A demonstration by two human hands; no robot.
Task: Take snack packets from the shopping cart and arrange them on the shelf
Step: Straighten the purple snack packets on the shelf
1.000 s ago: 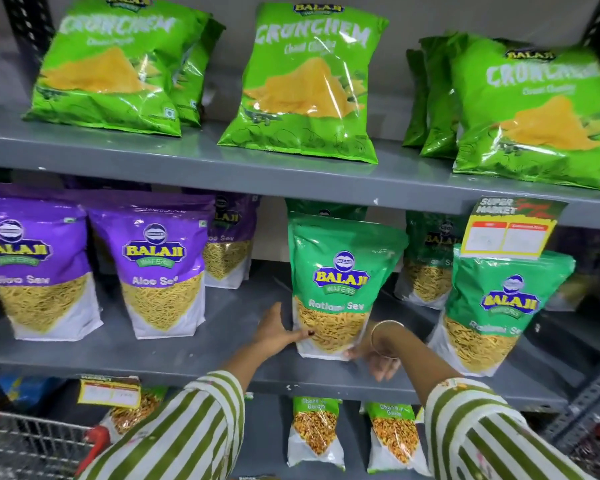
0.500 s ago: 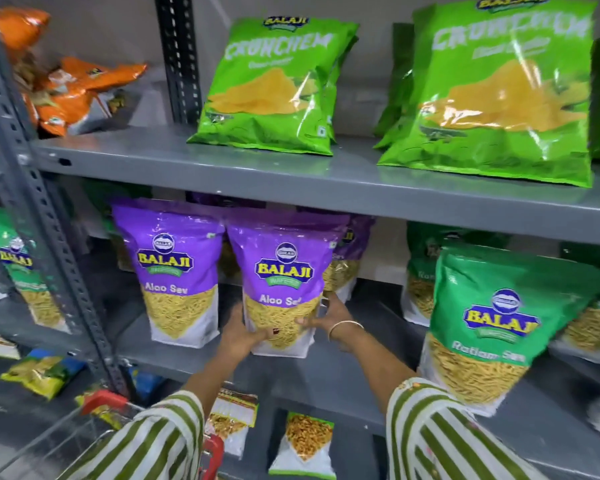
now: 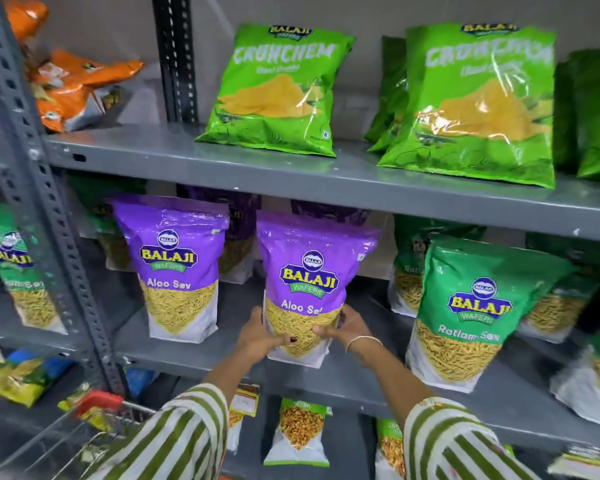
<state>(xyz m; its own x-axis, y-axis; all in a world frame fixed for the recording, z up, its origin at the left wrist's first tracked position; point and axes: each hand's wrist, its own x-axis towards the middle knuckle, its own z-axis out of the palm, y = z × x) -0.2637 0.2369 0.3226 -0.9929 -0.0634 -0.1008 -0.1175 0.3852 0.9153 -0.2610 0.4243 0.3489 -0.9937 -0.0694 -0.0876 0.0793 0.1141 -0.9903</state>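
Both hands have left the green Ratlam Sev pouch (image 3: 478,313) they were squaring up a second ago and shifted leftward along the middle shelf (image 3: 194,358) to the purple Aloo Sev pouch (image 3: 309,289), which half a second ago they were only reaching; it now stands upright near the shelf's front edge, and the view has settled closer. The left hand (image 3: 257,337) is wrapped round the pouch's lower left side, thumb across the front, and the right hand (image 3: 347,327), with a bangle at the wrist, presses its lower right side, so the pouch is clamped between the two. I judge this to be straightening, not fresh stocking: neither hand carries a new packet, and the shopping cart (image 3: 94,410), with its red handle at the lower left, shows no contents that I can make out. Counting what is plain: two purple Aloo Sev pouches stand in the front row, the held one and a second Aloo Sev pouch (image 3: 177,268) to its left, with at least two more purple ones partly hidden behind. On the top shelf (image 3: 291,174) two light green Crunchem bags (image 3: 278,91) face forward, with more green bags tucked behind the right one and a further green bag at the far right, too overlapped to count. Orange packets (image 3: 73,88) lie heaped at the upper left, their number unclear.
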